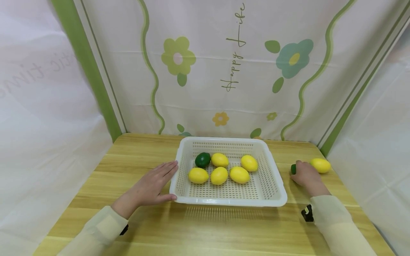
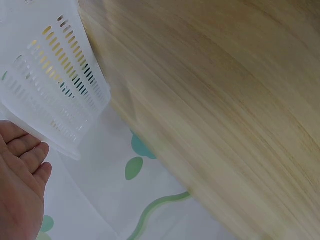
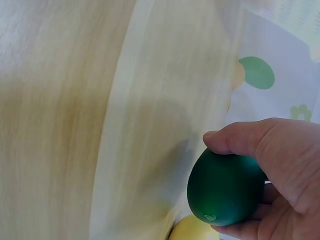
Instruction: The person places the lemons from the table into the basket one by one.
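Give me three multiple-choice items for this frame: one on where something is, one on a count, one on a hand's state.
1. Where is the left hand?
A. against the basket's left wall
B. inside it
C. off the table

2. How many yellow lemons lie in the basket?
A. three
B. five
C. seven

3. What is the right hand doing?
A. lying flat
B. gripping a green lime
C. holding the basket

Answers: 1 A, fingers lie straight along the wall; 2 B, five yellow beside one green; 3 B, the right wrist view shows fingers curled round it.

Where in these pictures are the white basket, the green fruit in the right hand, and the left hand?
white basket (image 1: 278,185), head view, right rim
green fruit (image 3: 225,187), right wrist view, rounded side
left hand (image 1: 150,186), head view, back
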Available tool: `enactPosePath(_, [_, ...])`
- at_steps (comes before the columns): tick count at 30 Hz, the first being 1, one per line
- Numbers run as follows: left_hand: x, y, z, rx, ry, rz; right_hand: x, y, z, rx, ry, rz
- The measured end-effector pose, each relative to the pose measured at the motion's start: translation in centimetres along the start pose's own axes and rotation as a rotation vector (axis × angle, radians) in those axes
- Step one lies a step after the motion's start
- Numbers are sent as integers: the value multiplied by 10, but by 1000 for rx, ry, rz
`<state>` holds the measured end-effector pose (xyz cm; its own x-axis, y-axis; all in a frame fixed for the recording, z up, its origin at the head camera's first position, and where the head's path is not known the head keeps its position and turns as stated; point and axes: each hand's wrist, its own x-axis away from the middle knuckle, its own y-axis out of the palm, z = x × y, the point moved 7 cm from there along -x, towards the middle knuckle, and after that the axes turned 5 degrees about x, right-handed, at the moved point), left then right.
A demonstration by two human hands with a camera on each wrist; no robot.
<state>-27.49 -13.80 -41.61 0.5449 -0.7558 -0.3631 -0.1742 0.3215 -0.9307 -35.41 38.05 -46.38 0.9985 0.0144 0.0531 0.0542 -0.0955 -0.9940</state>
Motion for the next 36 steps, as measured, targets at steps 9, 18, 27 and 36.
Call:
enactPosePath(9, [0, 0, 0, -5, -1, -5, 9, -15, -17, 1, -66, 92])
enactPosePath(18, [0, 0, 0, -16, 9, 6, 21, -40, -41, 24, -127, 189])
enactPosePath(27, [1, 1, 0, -9, 1, 3, 36, -63, -64, 43, -221, 336])
enactPosePath(36, [0, 0, 0, -3, -1, 5, 55, -85, -87, 61, -323, 455])
